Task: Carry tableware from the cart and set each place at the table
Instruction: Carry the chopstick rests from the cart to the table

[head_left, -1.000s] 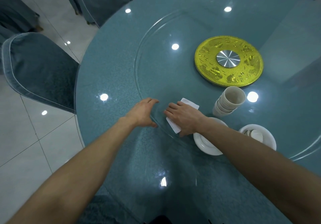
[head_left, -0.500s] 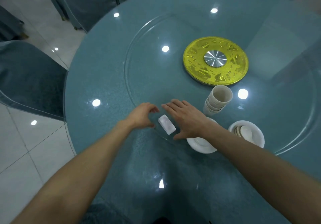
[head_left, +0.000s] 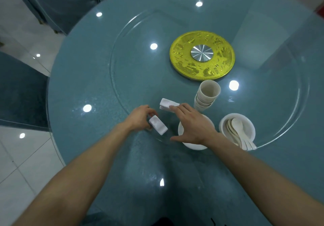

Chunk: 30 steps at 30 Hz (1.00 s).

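While a second ago both grips worked at a single white pile, we now see it split. The left grip point(head_left: 140, 118) pinches one small white rest point(head_left: 157, 125) between thumb and curled fingers, at the near edge of the glass turntable point(head_left: 140, 78). The right grip point(head_left: 191, 125) lies wide and flat, its straight fingertips point(head_left: 175, 109) on the remaining stack of rests point(head_left: 167, 103) a little farther in. We judge that one piece is now freed for a place, and no place on the worktop point(head_left: 84, 71) looks laid yet.

Near the right grip stand the nested cups point(head_left: 206, 94) and a bowl point(head_left: 248, 125) of spoons point(head_left: 235, 129). A white dish point(head_left: 191, 146) is largely covered by the right wrist, so we cannot tell what it holds. Nor can we count the rests in the stack, or tell whether the pinched rest touches the glass. The cart is out of view.
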Available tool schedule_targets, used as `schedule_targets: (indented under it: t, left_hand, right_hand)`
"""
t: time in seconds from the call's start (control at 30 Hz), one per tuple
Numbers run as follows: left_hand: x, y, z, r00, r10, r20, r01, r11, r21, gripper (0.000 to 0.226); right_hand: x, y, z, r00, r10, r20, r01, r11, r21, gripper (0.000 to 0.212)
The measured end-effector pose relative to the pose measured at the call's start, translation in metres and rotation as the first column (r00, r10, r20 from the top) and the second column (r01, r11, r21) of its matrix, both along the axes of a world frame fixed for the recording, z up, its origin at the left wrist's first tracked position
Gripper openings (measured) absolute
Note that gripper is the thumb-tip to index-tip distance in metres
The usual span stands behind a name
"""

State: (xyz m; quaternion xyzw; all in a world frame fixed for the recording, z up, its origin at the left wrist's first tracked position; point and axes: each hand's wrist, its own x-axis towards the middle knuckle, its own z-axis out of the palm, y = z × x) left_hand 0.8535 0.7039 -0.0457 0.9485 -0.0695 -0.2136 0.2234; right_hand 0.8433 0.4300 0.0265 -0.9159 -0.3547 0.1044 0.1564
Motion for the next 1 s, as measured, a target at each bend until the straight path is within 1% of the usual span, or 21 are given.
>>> schedule_targets:
  t: [0.23,0.43,0.83,0.9,1.0]
  left_hand:
    - [0.006,-0.001,0.004,0.999,-0.051,0.011,0.050,0.998,0.032,0.049]
    - [0.004,-0.003,0.007,1.000,0.011,-0.018,-0.011,1.000,0.001,0.034]
    - [0.000,-0.008,0.007,0.995,0.058,-0.076,-0.058,0.998,0.000,0.041]
    - [-0.001,-0.008,0.010,0.995,0.060,-0.077,-0.060,0.998,0.002,0.046]
    - [-0.004,-0.005,0.012,0.995,0.070,-0.064,-0.069,0.997,0.026,0.062]
  right_hand:
    - [0.002,-0.005,-0.007,0.998,-0.057,-0.014,0.057,0.998,-0.010,0.116]
    - [0.002,-0.006,-0.007,0.996,-0.083,-0.014,0.083,0.997,0.001,0.115]
    - [-0.011,-0.014,-0.002,0.993,-0.120,0.014,0.120,0.993,-0.014,0.116]
    - [-0.014,-0.017,0.001,0.991,-0.131,0.016,0.131,0.991,-0.017,0.116]
    - [-0.017,-0.022,0.005,0.989,-0.144,0.011,0.144,0.989,-0.013,0.117]
